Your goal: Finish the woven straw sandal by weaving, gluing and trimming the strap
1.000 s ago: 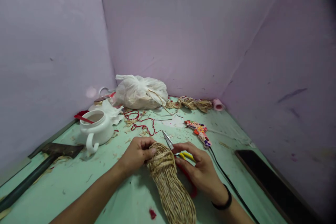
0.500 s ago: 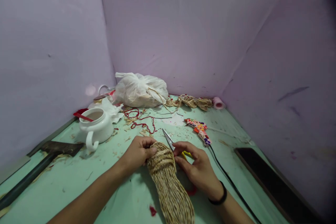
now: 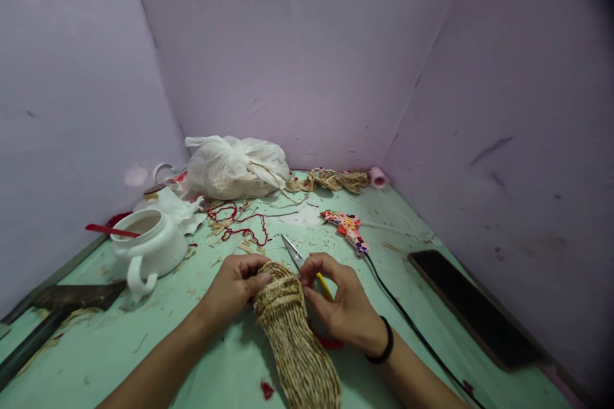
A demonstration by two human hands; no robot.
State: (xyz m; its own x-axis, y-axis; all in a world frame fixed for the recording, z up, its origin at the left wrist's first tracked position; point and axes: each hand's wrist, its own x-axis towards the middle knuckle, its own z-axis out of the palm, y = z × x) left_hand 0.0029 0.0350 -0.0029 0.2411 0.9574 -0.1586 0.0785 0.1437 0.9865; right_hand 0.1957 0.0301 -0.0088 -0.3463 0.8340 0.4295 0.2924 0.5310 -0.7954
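A woven straw sandal sole (image 3: 295,339) lies on the green table (image 3: 201,358), its toe end pointing away from me. My left hand (image 3: 233,287) is closed on the left side of its toe end, thumb pressed on the weave. My right hand (image 3: 343,307) grips the right side of the toe end with its fingertips and also holds small scissors (image 3: 296,257) with yellow handles, blades pointing up and left. A black band sits on the right wrist.
A white pot (image 3: 148,249) with a red stick stands at the left, a hammer (image 3: 57,313) in front of it. A white plastic bag (image 3: 235,167), red yarn (image 3: 240,220), straw rope (image 3: 330,180), a colourful glue gun (image 3: 348,229) with black cable, and a dark phone (image 3: 472,310) lie around.
The view has shifted, so everything sits further left in the frame. My right fingers have moved onto the sandal's toe edge. The sandal and left hand stay much the same.
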